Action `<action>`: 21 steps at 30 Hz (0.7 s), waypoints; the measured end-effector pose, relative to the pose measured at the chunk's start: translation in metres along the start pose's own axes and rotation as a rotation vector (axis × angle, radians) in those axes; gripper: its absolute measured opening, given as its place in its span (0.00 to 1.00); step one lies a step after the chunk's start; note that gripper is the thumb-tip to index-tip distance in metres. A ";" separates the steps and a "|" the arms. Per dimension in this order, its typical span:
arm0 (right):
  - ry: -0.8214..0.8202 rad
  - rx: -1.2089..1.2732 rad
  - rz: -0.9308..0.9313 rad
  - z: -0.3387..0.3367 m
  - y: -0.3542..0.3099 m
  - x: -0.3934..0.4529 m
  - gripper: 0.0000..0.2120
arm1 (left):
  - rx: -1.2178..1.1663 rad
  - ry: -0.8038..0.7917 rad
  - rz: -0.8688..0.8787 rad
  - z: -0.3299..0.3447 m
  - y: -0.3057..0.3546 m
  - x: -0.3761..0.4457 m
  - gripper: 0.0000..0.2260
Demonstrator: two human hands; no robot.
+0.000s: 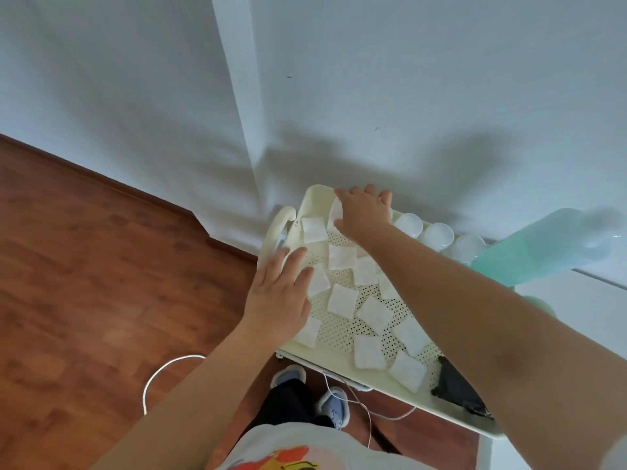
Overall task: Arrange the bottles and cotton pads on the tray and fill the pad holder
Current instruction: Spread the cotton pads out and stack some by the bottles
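A cream perforated tray (pixel 342 337) holds several white square cotton pads (pixel 342 299) scattered flat across it. A row of white-capped bottles (pixel 437 235) stands along the tray's far edge. My right hand (pixel 364 215) reaches to the far left corner and closes from above on one white-capped bottle (pixel 336 212), which it mostly hides. My left hand (pixel 280 293) lies flat with fingers spread over the tray's left rim, its fingertips touching a pad (pixel 319 281). A large teal bottle (pixel 543 245) looms blurred at the right. No pad holder can be made out.
The tray has a looped handle (pixel 280 220) on its left end and sits against a white wall. A black object (pixel 454 385) lies in the near right corner. Below are a wooden floor, a white cable (pixel 159 371) and my slippered feet.
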State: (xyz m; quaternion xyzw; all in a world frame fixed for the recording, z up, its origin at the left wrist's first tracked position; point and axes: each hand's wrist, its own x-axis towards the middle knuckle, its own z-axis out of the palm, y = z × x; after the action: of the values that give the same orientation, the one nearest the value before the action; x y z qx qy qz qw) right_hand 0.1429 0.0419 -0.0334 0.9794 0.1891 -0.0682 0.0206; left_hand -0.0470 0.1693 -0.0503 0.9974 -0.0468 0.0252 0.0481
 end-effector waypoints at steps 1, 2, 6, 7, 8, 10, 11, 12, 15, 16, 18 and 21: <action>-0.007 0.010 0.004 -0.001 0.002 0.001 0.28 | 0.020 -0.053 -0.059 0.002 0.005 -0.007 0.20; -0.013 0.019 0.004 -0.002 0.003 0.002 0.28 | 0.047 -0.101 -0.112 0.005 0.007 -0.013 0.21; -0.019 0.053 -0.020 -0.004 0.004 0.003 0.30 | 0.093 -0.270 -0.188 0.012 0.010 -0.023 0.31; -0.015 0.050 -0.034 -0.005 0.005 0.003 0.30 | 0.072 -0.295 -0.200 0.013 0.009 -0.022 0.31; -0.010 0.041 -0.047 -0.005 0.005 0.002 0.31 | 0.040 -0.313 -0.213 0.013 0.009 -0.020 0.30; -0.003 0.027 -0.063 -0.005 0.006 0.002 0.31 | -0.035 -0.321 -0.230 0.011 0.008 -0.017 0.28; 0.000 0.029 -0.065 -0.005 0.006 0.002 0.31 | -0.069 -0.316 -0.233 0.009 0.008 -0.015 0.27; -0.001 0.037 -0.065 -0.005 0.006 0.002 0.31 | -0.101 -0.305 -0.235 0.006 0.008 -0.013 0.25; -0.016 0.065 -0.066 -0.004 0.008 0.002 0.32 | -0.238 -0.227 -0.223 -0.007 0.009 -0.006 0.22; -0.022 0.064 -0.069 -0.004 0.009 0.003 0.32 | -0.299 -0.192 -0.211 -0.012 0.009 -0.001 0.21; -0.040 0.055 -0.075 -0.004 0.012 0.001 0.34 | -0.400 -0.122 -0.171 -0.022 0.008 0.015 0.19; -0.075 0.048 -0.106 -0.007 0.019 -0.001 0.36 | -0.482 -0.040 -0.076 -0.036 0.000 0.050 0.24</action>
State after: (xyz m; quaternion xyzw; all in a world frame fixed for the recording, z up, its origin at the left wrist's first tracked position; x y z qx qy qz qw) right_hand 0.1499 0.0249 -0.0264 0.9650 0.2380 -0.1105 0.0006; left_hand 0.0013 0.1679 -0.0117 0.9584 -0.0148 -0.0085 0.2848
